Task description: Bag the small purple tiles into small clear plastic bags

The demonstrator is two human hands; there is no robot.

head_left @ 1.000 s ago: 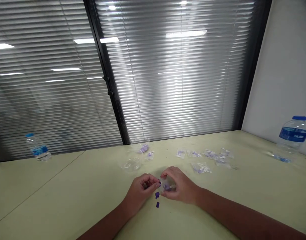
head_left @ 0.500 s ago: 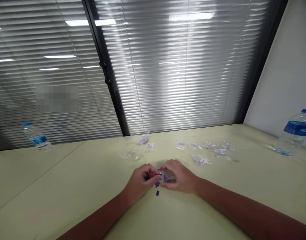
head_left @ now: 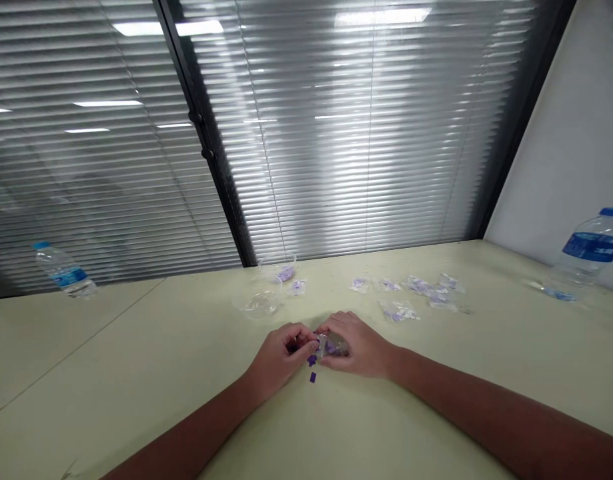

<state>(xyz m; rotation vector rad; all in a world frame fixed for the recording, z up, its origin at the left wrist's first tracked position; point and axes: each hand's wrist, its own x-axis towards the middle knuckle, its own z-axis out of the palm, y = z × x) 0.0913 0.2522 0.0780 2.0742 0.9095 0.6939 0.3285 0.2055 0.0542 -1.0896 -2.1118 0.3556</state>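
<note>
Grip: the right hand [head_left: 359, 347] curls over a small clear bag [head_left: 332, 345] and grasps it, with the thumb and fingers closed on its sides.
Other hand: the left hand [head_left: 281, 357] meets it from the left, its thumb and forefinger pinched together on the bag's open end. Whether a bit is also caught between them is too small to tell.
Bag: it sits between the two hands, low over the table [head_left: 136, 373], with purple bits showing through the plastic.
Loose bits: one purple piece [head_left: 312, 361] lies just under the spot where the fingertips meet. A second purple piece [head_left: 313, 377] lies a little nearer the person, and both are flat on the table.
Cups: beyond the grip and slightly to its left stands a near clear cup [head_left: 263, 303]. Behind that, a far clear cup [head_left: 279, 269] has purple bits in it.
Packets: one packet [head_left: 297, 287] lies just right of the cups. A row of packets [head_left: 421, 285] is scattered beyond the grip to its right, and the nearest packet [head_left: 399, 311] is closest to the right hand.
Bottles: a right water bottle [head_left: 589, 257] with a blue cap stands far off to the right by the wall. A left water bottle [head_left: 61, 273] stands far off to the left, at the window blinds [head_left: 361, 133].
</note>
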